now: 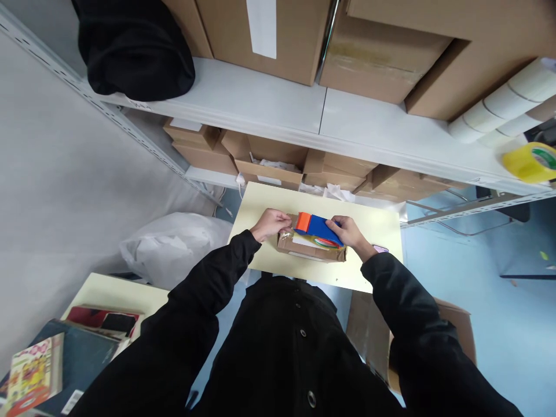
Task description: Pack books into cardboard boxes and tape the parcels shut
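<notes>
A small brown cardboard box (299,250) lies on the pale yellow table (264,200), with a white label on its top. My right hand (347,230) grips a blue and orange tape dispenser (319,226), which rests over the top of the box. Part of a tape roll with green and red rings (326,243) shows under the dispenser. At the left end of the box, my left hand (273,222) has its fingertips pinched together. Shiny clear tape (285,234) shows just below those fingers; whether they hold it is too small to tell.
Beyond the table stands a shelf (278,110) with cardboard boxes (269,35), white rolls (499,110) and a yellow tape roll (530,162). A phone (380,248) lies by my right wrist. A white plastic bag (174,246) and books (35,370) are at left, an open carton (456,327) at right.
</notes>
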`<state>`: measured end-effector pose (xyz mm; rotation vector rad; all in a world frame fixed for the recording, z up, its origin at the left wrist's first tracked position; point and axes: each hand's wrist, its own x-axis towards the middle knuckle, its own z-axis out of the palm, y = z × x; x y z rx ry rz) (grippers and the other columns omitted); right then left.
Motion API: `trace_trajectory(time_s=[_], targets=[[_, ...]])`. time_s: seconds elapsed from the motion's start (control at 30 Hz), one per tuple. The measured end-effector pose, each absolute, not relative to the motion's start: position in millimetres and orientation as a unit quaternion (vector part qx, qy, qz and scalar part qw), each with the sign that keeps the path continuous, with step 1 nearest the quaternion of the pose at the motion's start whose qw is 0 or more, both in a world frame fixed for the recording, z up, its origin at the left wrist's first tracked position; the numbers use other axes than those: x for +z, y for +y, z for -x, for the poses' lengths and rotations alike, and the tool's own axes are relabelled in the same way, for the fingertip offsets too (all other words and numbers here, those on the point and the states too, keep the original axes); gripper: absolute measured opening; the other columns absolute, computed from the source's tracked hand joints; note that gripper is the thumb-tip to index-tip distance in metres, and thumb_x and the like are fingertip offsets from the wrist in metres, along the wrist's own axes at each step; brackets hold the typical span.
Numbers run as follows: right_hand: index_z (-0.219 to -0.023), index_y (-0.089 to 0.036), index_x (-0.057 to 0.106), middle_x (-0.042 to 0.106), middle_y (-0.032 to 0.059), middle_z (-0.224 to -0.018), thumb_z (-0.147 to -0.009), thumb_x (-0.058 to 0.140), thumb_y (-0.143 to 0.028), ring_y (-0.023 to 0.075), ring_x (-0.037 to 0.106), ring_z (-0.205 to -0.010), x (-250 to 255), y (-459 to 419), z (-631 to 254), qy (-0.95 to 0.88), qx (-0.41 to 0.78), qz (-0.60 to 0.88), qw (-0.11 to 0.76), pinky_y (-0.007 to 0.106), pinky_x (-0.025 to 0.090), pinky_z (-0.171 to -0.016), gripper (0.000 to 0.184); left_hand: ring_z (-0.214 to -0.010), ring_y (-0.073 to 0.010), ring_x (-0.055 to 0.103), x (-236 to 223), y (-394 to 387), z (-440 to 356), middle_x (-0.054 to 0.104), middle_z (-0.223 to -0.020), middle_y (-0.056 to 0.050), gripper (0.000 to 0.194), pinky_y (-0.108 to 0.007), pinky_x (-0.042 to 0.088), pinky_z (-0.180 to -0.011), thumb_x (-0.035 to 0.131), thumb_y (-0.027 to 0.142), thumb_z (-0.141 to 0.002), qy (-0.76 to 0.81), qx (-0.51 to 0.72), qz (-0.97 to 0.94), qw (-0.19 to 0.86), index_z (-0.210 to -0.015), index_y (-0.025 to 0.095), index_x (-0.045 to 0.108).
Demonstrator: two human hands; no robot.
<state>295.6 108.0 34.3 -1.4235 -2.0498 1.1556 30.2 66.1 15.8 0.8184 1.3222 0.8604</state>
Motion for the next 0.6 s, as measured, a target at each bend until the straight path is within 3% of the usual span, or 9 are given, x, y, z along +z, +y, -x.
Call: trace_trajectory(time_s=[0.6], targets=[[-0.058, -0.019, 0.052, 0.051, 0.0000, -0.052, -0.083, 0.046, -0.060, 0.0125, 0.043, -0.052, 51.8, 109.9, -325.4, -0.776, 0.326, 0.524, 0.127, 0.026, 0.034, -0.052, 0.048, -0.056, -0.0132, 0.064, 5.2, 57.4, 25.5, 0.067, -0.060, -0.004, 0.046, -0.023, 0.045, -0.054, 0.089, 0.039, -0.041, 0.633, 0.392, -0.307, 0.593, -0.069, 0.012, 0.066]])
